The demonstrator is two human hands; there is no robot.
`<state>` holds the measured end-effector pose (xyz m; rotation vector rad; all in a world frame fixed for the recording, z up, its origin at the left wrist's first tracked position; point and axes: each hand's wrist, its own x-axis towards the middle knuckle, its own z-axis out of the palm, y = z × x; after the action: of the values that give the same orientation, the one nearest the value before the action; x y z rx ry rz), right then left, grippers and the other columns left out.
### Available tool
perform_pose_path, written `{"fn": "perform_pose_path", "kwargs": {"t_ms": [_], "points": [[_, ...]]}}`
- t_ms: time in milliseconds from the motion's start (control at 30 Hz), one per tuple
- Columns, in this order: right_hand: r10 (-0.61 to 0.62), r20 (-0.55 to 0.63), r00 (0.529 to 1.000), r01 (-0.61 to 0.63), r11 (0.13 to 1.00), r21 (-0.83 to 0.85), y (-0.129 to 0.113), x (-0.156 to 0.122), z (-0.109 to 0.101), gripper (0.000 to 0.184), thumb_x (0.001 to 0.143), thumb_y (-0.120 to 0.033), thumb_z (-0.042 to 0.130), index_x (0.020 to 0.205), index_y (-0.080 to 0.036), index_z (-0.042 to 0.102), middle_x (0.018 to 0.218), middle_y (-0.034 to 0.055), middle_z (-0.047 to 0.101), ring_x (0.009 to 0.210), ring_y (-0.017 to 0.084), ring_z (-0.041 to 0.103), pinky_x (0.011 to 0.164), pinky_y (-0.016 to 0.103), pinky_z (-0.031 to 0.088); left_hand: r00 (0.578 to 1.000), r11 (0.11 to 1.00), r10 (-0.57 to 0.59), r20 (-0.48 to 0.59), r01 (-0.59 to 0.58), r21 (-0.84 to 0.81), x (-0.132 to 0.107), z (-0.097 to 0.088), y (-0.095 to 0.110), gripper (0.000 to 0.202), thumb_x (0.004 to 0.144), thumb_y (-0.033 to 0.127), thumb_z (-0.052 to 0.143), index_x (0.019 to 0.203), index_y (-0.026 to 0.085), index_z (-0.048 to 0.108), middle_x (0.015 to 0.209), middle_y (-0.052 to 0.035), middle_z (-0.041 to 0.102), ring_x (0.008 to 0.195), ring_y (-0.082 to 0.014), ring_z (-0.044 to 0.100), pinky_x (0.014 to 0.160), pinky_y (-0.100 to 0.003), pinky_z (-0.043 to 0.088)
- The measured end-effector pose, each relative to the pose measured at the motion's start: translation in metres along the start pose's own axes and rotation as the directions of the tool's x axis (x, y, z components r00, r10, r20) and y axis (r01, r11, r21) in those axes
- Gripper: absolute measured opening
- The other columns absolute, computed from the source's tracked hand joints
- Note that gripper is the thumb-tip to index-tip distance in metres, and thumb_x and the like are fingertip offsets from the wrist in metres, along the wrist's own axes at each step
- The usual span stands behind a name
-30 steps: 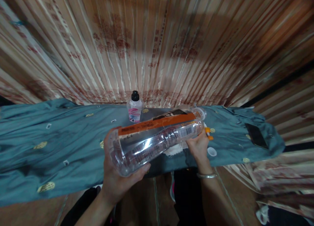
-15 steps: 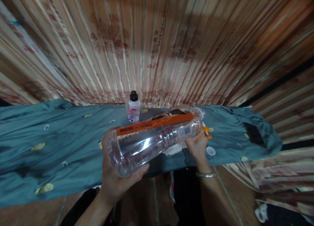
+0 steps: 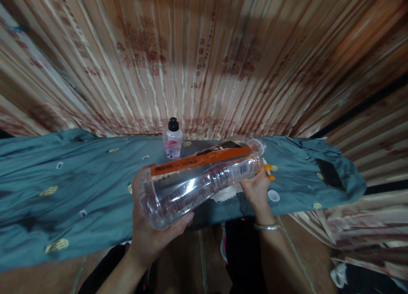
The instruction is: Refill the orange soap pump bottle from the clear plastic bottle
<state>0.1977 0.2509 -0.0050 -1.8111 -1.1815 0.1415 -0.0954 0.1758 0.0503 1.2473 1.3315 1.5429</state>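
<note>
A large clear plastic bottle (image 3: 191, 185) with an orange and black label lies tilted across my view, its uncapped neck pointing to the right. My left hand (image 3: 153, 232) is wrapped round its base, thumb along the underside. Near the neck, my right hand (image 3: 256, 187) grips the bottle from below; most of its fingers are hidden behind the plastic. Orange ends of a small object (image 3: 268, 172) show just beyond that hand, and I cannot make out what it is or whether it is held. A small white cap (image 3: 273, 195) lies beside my right wrist.
A green cloth (image 3: 95, 187) with yellow patterns covers the long surface. A small bottle with a black cap (image 3: 174, 138) stands behind the large one. White tissue (image 3: 225, 194) lies beneath it. A dark phone (image 3: 330, 175) rests at the right. Patterned curtain (image 3: 204, 64) hangs behind.
</note>
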Motion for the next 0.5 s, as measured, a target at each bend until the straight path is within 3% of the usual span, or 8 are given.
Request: {"fn": "perform_pose_path", "kwargs": {"t_ms": [200, 500], "points": [[0.055, 0.032, 0.998, -0.056, 0.998, 0.026, -0.0078, 0.0007, -0.0037, 0.058, 0.061, -0.052, 0.070, 0.111, -0.022, 0.065, 0.096, 0.0168, 0.084, 0.090, 0.040, 0.081, 0.087, 0.055, 0.069, 1.000, 0.999, -0.019, 0.002, 0.019, -0.044, -0.0008, 0.0052, 0.0069, 0.101, 0.059, 0.035, 0.108, 0.150, 0.028, 0.065, 0.160, -0.0157, 0.067, 0.142, -0.0464, 0.074, 0.104, -0.057, 0.075], [0.035, 0.007, 0.999, -0.035, 0.999, -0.013, -0.0023, 0.0006, -0.0013, 0.055, 0.064, -0.055, 0.071, 0.109, -0.025, 0.063, 0.095, 0.0162, 0.084, 0.089, 0.040, 0.079, 0.084, 0.053, 0.067, 0.997, 0.992, -0.067, -0.023, 0.065, -0.109, -0.0047, 0.0092, 0.0094, 0.102, 0.061, 0.033, 0.107, 0.152, 0.029, 0.063, 0.164, -0.0152, 0.066, 0.141, -0.0453, 0.075, 0.100, -0.054, 0.077]]}}
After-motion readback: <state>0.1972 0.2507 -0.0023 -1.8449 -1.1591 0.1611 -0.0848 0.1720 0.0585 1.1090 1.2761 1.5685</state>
